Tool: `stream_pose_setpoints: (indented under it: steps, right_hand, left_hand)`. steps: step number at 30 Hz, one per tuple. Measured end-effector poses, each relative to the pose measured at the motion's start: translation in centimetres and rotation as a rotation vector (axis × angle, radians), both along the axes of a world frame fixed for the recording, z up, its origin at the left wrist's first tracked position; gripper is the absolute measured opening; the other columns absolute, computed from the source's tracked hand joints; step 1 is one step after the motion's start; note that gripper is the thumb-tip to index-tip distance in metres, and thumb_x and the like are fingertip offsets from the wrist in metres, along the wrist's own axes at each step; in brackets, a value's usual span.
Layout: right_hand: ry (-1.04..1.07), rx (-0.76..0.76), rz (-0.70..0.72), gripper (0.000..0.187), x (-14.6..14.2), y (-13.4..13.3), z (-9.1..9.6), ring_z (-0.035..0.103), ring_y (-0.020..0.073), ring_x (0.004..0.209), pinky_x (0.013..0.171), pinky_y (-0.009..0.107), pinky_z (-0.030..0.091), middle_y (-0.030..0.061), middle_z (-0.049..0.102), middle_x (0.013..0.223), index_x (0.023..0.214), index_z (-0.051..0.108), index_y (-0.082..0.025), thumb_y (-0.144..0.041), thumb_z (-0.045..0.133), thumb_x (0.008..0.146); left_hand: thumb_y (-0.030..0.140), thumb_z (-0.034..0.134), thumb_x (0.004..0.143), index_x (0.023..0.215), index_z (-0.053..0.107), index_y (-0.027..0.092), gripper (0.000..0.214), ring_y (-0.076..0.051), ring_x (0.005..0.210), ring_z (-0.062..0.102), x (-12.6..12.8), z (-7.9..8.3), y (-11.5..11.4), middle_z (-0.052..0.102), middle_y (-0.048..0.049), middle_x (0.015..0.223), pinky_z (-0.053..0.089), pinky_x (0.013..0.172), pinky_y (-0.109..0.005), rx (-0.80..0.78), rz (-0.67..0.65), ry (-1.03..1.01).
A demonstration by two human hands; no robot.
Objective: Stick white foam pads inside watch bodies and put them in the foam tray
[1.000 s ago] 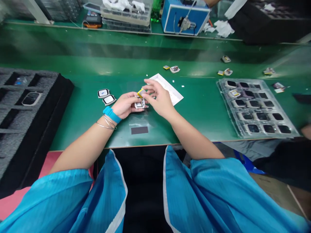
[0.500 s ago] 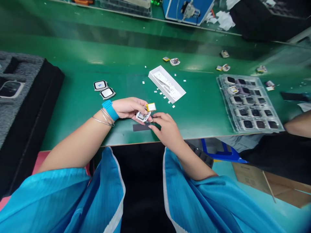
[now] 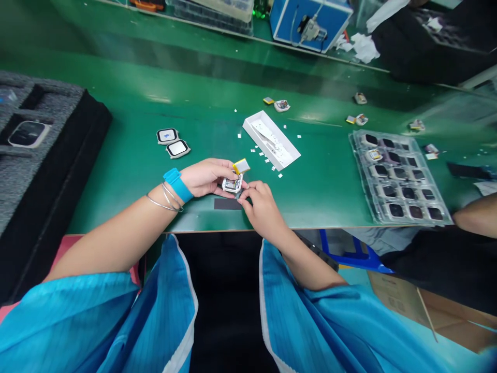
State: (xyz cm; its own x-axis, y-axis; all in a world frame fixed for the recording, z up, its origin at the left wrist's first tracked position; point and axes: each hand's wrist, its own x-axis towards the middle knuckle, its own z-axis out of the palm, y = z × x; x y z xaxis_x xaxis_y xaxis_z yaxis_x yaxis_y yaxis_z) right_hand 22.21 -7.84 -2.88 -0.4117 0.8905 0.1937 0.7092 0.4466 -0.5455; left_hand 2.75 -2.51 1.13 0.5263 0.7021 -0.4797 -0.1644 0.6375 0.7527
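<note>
My left hand [image 3: 205, 177] is closed around a small white watch case [image 3: 233, 184] with its insides showing, held just above the green table. A silver and yellow battery [image 3: 241, 166] sticks up from the case at my fingertips. My right hand [image 3: 261, 206] rests near the table's front edge, its fingers curled and its fingertips touching the case and the end of a dark rectangular strip [image 3: 227, 203] lying on the table. Whether it pinches anything is hidden.
Two watch screens [image 3: 173, 142] lie left of my hands. A white tray [image 3: 272, 140] with scattered white bits lies beyond them. A clear blister tray [image 3: 399, 176] of watch cases sits right, a black foam tray [image 3: 39, 150] left. Another person's arm [image 3: 476, 210] shows at right.
My right hand came down from above the case to the table's front edge by the dark strip. The battery now stands free at my left fingertips. Both hands drew nearer to me.
</note>
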Motion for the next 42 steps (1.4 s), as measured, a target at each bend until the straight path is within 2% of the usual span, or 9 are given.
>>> stream_pose_setpoints:
  steps: [5, 9, 13, 18, 20, 24, 27, 31, 42]
  right_hand:
    - [-0.145, 0.024, 0.120, 0.007, -0.7, 3.9, 0.8, 0.052, 0.0281, 0.102, 0.093, 0.046, 0.046, 0.0140, 0.058, 0.110, 0.087, 0.061, -0.017, -0.012, 0.058, 0.089]
    - [-0.161, -0.009, 0.250, 0.009, -0.5, 6.4, 1.9, 0.052, 0.0259, 0.101, 0.092, 0.044, 0.046, 0.0115, 0.057, 0.107, 0.082, 0.058, -0.018, -0.013, 0.057, 0.090]
    - [0.024, -0.005, 0.369, 0.009, 0.9, 6.0, 3.0, 0.055, 0.0220, 0.100, 0.092, 0.042, 0.047, 0.0084, 0.058, 0.105, 0.085, 0.056, -0.020, -0.019, 0.055, 0.093]
    - [0.352, 0.140, 0.305, 0.012, 1.5, 6.3, 6.1, 0.061, 0.0200, 0.098, 0.091, 0.041, 0.050, 0.0048, 0.064, 0.100, 0.083, 0.060, -0.023, -0.031, 0.062, 0.092]
    - [0.474, 0.092, 0.295, 0.018, 0.7, 7.5, 6.8, 0.064, 0.0192, 0.093, 0.090, 0.040, 0.052, 0.0034, 0.068, 0.094, 0.077, 0.062, -0.023, -0.036, 0.068, 0.087]
    - [0.610, -0.183, 0.288, 0.028, -1.3, 10.0, 5.2, 0.067, 0.0166, 0.077, 0.076, 0.035, 0.056, 0.0016, 0.070, 0.080, 0.073, 0.063, -0.020, -0.043, 0.078, 0.076]
    - [0.661, -0.273, 0.230, 0.029, -2.0, 10.6, 2.9, 0.066, 0.0156, 0.073, 0.072, 0.033, 0.056, 0.0012, 0.070, 0.077, 0.072, 0.062, -0.019, -0.042, 0.081, 0.071]
    - [0.643, -0.282, 0.228, 0.023, -2.2, 10.1, 1.5, 0.065, 0.0143, 0.072, 0.072, 0.033, 0.055, 0.0004, 0.069, 0.078, 0.076, 0.062, -0.020, -0.036, 0.078, 0.074]
    - [0.648, -0.223, 0.262, 0.020, -2.7, 9.6, 1.5, 0.065, 0.0127, 0.072, 0.075, 0.033, 0.054, -0.0028, 0.068, 0.078, 0.084, 0.055, -0.022, -0.026, 0.073, 0.075]
  left_hand:
    - [0.007, 0.071, 0.074, 0.082, 0.062, 0.012, 0.013, -0.020, 0.074, 0.071, 0.1, 0.7, 1.0, 0.074, -0.0097, 0.085, 0.058, 0.086, -0.049, 0.026, 0.185, 0.048]
    - [0.004, 0.066, 0.076, 0.080, 0.061, 0.011, 0.009, -0.020, 0.074, 0.071, -0.4, 0.6, 1.9, 0.073, -0.0105, 0.084, 0.057, 0.087, -0.053, -0.003, 0.255, 0.050]
    - [0.003, 0.063, 0.077, 0.082, 0.061, 0.010, 0.009, -0.018, 0.072, 0.070, -0.4, 0.3, 1.7, 0.073, -0.0120, 0.086, 0.059, 0.083, -0.046, -0.005, 0.274, 0.056]
    - [0.003, 0.062, 0.079, 0.083, 0.058, 0.011, 0.010, -0.017, 0.068, 0.070, 0.4, 0.2, 1.1, 0.072, -0.0098, 0.079, 0.061, 0.069, -0.035, 0.026, 0.306, 0.086]
    - [0.004, 0.064, 0.077, 0.083, 0.056, 0.013, 0.013, -0.018, 0.067, 0.071, 0.6, 0.2, 1.0, 0.070, -0.0057, 0.073, 0.061, 0.066, -0.034, 0.062, 0.378, 0.096]
    - [0.005, 0.063, 0.077, 0.082, 0.054, 0.014, 0.014, -0.015, 0.059, 0.067, 0.8, 0.3, 1.1, 0.065, -0.0004, 0.065, 0.059, 0.057, -0.028, 0.153, 0.499, 0.176]
    - [0.004, 0.061, 0.078, 0.079, 0.054, 0.013, 0.012, -0.013, 0.055, 0.064, 0.8, 0.2, 1.2, 0.064, -0.0003, 0.063, 0.058, 0.052, -0.025, 0.173, 0.508, 0.223]
    - [0.005, 0.061, 0.078, 0.077, 0.054, 0.013, 0.011, -0.011, 0.053, 0.061, 0.8, -0.1, 1.2, 0.061, 0.0005, 0.061, 0.057, 0.052, -0.023, 0.188, 0.483, 0.225]
    - [0.005, 0.061, 0.077, 0.077, 0.052, 0.014, 0.012, -0.010, 0.054, 0.060, 0.8, 0.0, 1.1, 0.060, 0.0019, 0.061, 0.059, 0.055, -0.024, 0.167, 0.485, 0.210]
